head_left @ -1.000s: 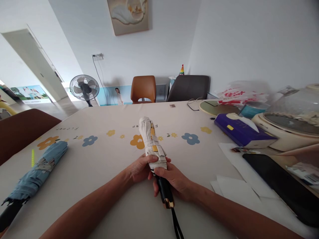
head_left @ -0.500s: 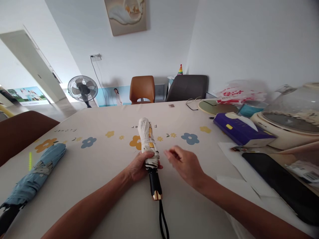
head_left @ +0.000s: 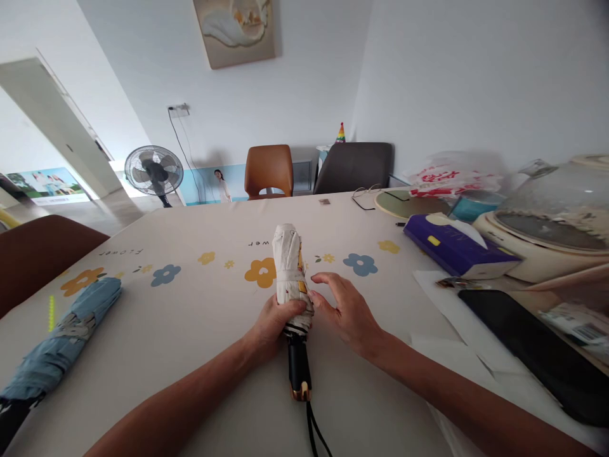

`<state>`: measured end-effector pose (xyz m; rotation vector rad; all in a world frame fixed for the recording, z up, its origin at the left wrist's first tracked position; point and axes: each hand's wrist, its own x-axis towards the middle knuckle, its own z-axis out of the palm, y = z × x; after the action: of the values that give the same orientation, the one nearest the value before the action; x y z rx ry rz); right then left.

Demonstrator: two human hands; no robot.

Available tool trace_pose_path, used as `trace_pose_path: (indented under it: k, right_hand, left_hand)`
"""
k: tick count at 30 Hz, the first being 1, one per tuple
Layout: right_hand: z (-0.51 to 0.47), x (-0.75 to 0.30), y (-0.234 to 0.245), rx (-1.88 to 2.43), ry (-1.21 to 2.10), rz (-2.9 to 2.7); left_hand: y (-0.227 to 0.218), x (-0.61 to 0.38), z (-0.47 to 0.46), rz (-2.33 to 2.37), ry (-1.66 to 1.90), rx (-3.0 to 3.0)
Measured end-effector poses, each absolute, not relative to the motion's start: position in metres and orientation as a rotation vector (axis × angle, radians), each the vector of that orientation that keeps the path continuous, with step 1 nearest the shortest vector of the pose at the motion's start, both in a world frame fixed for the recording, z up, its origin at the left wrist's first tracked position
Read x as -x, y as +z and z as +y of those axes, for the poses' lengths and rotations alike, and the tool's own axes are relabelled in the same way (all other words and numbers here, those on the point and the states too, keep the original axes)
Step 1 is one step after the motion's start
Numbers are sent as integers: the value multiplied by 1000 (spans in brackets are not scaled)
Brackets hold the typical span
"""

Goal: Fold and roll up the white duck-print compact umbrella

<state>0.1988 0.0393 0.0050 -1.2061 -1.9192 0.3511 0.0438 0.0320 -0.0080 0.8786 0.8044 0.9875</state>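
A folded white umbrella (head_left: 288,254) with yellow patches stands out in the middle of the head view, a strap wrapped round its canopy. Its black handle (head_left: 299,363) has a gold end and a black wrist loop, and points toward me. My left hand (head_left: 276,320) grips the lower canopy just above the handle, thumb on top. Close to the right side of the canopy is my right hand (head_left: 349,311), thumb and fingers apart, holding nothing; whether a fingertip touches the fabric I cannot tell. A folded light-blue umbrella (head_left: 71,339) lies on the table at the left.
The table (head_left: 200,343) has a flower-printed cover. Along its right side are a purple tissue box (head_left: 459,247), a black phone-like slab (head_left: 533,355), papers and a glass-domed container (head_left: 556,235). Glasses (head_left: 366,197) lie at the far edge. Chairs and a fan (head_left: 155,170) stand beyond.
My right hand has opened its fingers and come nearer to the white umbrella. The umbrella, in my left hand, has turned a little and shifted slightly right.
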Motion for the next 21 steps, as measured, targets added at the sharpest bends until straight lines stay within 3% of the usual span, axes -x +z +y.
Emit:
trace_pose_path:
  k: [6, 10, 15, 21]
  right_hand:
    - [18, -183, 8, 1231, 1323, -1617]
    - [1, -170, 6, 1093, 1646, -1496]
    - [6, -178, 24, 1126, 1514, -1677]
    - [22, -201, 54, 1210, 1048, -1559]
  left_hand:
    - [16, -41, 36, 1104, 1331, -1141]
    - [32, -43, 29, 1211, 1412, -1261]
    - [35, -46, 20, 1310, 1345, -1265]
    - [34, -51, 13, 1293, 1229, -1295]
